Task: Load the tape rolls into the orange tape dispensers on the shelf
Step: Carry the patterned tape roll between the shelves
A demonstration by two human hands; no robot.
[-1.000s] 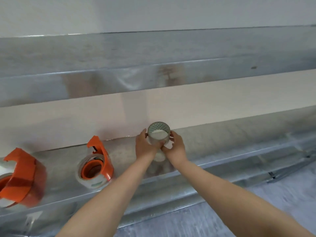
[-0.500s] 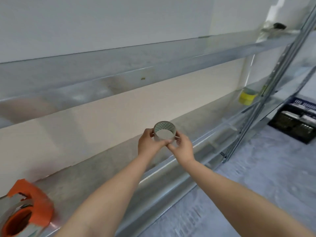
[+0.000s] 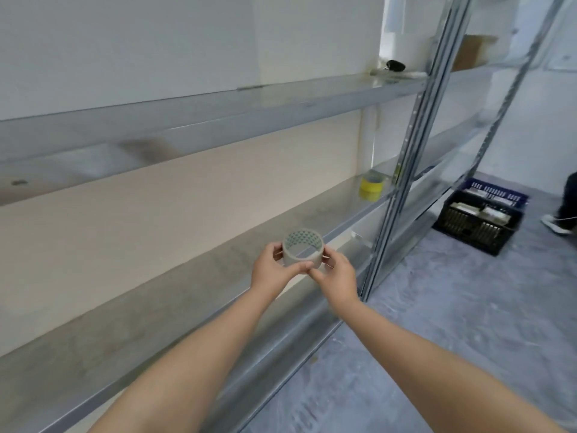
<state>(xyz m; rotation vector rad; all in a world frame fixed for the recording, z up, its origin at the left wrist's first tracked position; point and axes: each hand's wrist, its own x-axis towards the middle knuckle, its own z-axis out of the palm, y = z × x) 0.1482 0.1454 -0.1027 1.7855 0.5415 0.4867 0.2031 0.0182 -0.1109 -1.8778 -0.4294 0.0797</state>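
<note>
I hold a pale grey ring, a tape core with a green dotted inner face, above the front edge of the metal shelf. My left hand grips its left side, and my right hand pinches its right and lower side. The ring's opening tilts up toward me. No orange tape dispenser is in view. Far along the same shelf stands a yellow tape roll.
A slotted metal upright stands right of my hands. A dark crate with boxes sits on the grey floor at the right, beside another person's shoe. A black object and a cardboard box lie on the upper shelf.
My view has swung to the right along the shelf, and both orange dispensers have left the frame at the left. The ring stays held in both hands, now tilted more open toward me.
</note>
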